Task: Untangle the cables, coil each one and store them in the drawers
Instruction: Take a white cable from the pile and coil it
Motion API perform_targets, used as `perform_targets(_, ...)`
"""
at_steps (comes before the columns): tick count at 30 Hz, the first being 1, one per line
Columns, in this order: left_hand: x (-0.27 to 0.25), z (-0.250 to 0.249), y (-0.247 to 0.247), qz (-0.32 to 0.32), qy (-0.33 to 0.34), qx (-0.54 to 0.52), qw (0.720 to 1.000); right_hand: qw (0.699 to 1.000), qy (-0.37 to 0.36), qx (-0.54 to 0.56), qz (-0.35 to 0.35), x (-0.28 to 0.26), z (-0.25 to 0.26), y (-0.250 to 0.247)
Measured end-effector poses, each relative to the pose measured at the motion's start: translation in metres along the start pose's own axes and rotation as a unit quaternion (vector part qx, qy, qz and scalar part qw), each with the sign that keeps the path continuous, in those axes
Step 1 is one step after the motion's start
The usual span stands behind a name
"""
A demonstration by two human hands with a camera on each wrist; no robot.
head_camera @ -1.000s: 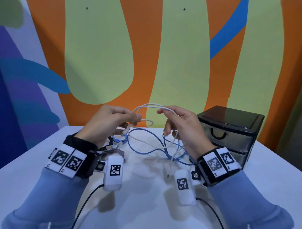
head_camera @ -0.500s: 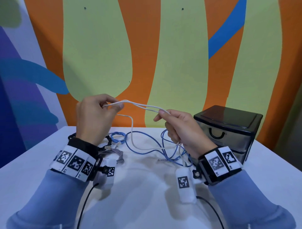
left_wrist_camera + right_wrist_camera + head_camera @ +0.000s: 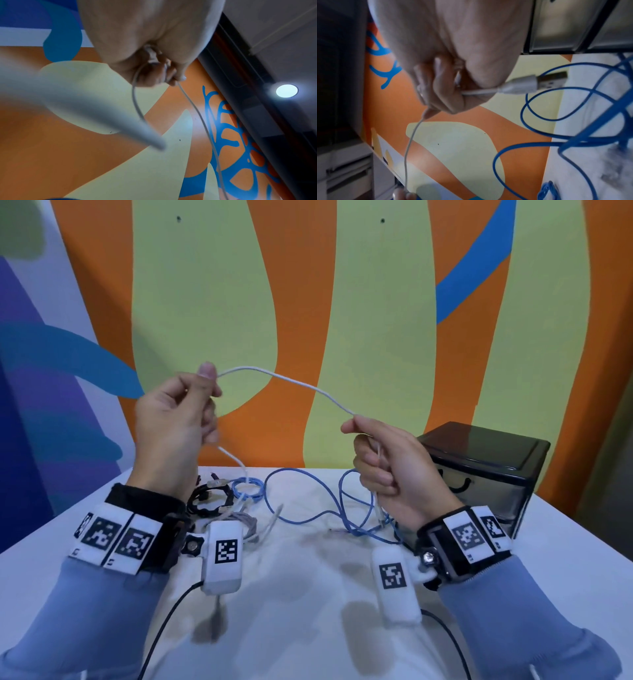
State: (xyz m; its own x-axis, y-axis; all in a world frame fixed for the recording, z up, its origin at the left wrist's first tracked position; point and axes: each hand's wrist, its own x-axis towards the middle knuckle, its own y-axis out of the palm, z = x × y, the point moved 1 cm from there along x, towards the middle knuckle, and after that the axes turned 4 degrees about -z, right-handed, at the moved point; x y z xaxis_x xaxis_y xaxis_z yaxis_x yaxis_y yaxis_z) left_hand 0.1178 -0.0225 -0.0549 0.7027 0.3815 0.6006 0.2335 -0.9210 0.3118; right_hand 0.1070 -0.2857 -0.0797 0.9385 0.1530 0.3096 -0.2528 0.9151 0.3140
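Observation:
A thin white cable (image 3: 291, 383) arches in the air between both hands above the table. My left hand (image 3: 191, 409) pinches it high at the left, and its tail drops from the fist to the pile below. My right hand (image 3: 380, 453) grips the other end; the white USB plug (image 3: 530, 84) sticks out under the fist. A long blue cable (image 3: 308, 508) lies in loose loops on the white table (image 3: 308, 628). The left wrist view shows the white cable (image 3: 193, 105) leaving my curled fingers (image 3: 169, 75).
A black drawer unit (image 3: 486, 474) with clear drawer fronts stands at the back right, drawers closed. A coiled black cable (image 3: 209, 501) and a grey cable bundle (image 3: 246, 522) lie at the back left. A painted wall stands right behind the table.
My left hand has risen and moved left, drawing the white cable out into a single long arc. The right hand has lifted slightly and kept its grip.

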Motion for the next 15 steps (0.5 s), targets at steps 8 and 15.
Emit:
perform_targets(8,-0.003,0.002,0.003,0.062,0.033,0.085,0.994,0.995,0.068,-0.026,0.065,-0.003,-0.006,0.009)
perform_targets(15,-0.009,0.001,0.006,0.069,0.106,0.19,0.974,0.993,0.074,0.028,0.091,-0.003,-0.006,0.013)
